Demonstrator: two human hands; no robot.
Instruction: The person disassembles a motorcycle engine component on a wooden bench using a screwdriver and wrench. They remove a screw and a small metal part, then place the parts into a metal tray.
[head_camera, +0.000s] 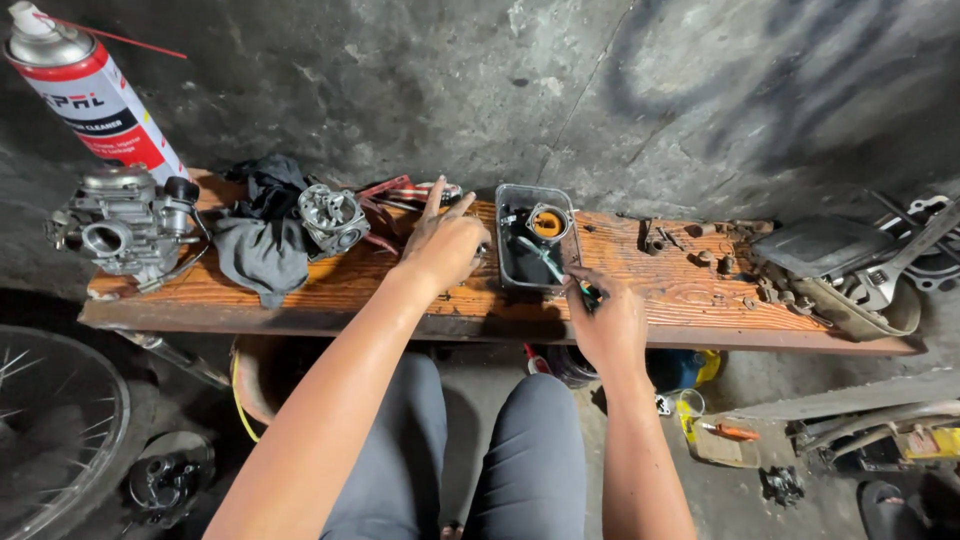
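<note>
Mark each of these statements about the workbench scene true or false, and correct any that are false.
1. A clear rectangular plastic tray sits on the orange-brown wooden plank. True.
2. The right hand rests on the grey crumpled rag. False: it is at the tray's near right corner, gripping a small tool.
3. A red and white spray can stands at the plank's left end. True.
4. The left hand holds the silver metal carburettor. False: the carburettor sits apart at the far left; the left hand is beside the tray.
</note>
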